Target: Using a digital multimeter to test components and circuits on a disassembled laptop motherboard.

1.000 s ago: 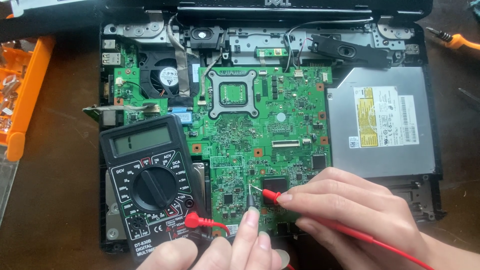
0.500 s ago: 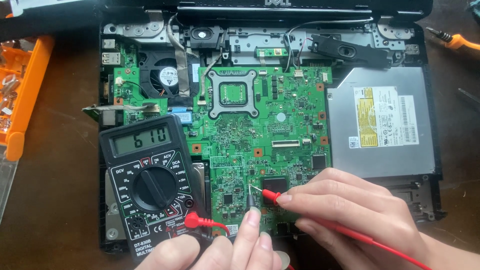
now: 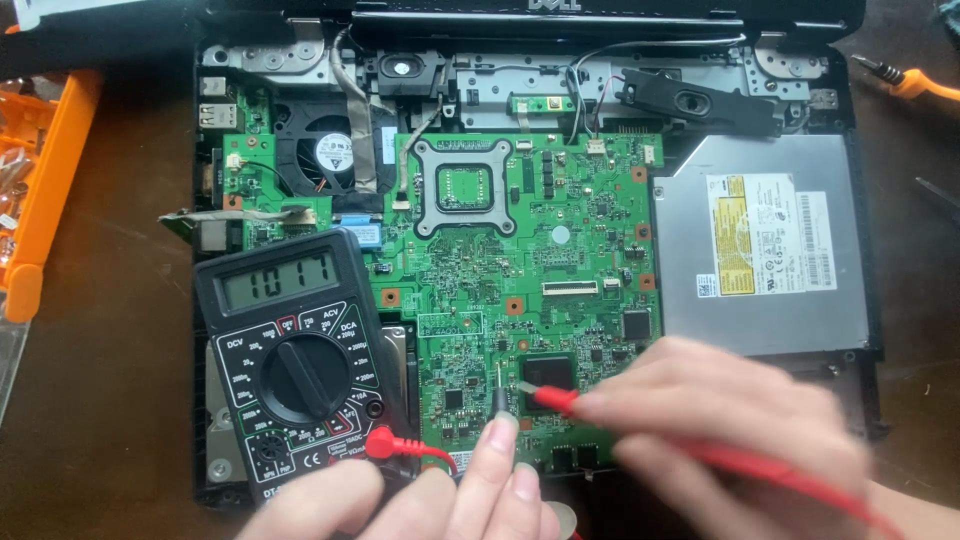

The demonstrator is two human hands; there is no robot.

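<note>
Since before, our right hand (image 3: 730,420) shifted slightly, gripping the red probe (image 3: 555,400) on the board (image 3: 560,260); our left hand (image 3: 450,495) pinches the black probe (image 3: 500,395) beside the meter (image 3: 295,360).

Red probe (image 3: 548,399): slim red handle with a short metal tip, lying nearly level, tip pointing left. The tip rests on the green circuit board (image 3: 530,270) just left of a black square chip; the handle runs right into the blurred right hand (image 3: 720,420), which grips it.

Black probe (image 3: 499,392): thin dark shaft with a metal point, standing almost upright on the board, just beside the red tip. The left hand (image 3: 470,495) pinches it from below.

Circuit board: green, densely populated, lying flat inside an opened laptop base, with an empty square socket near its upper middle.
</note>
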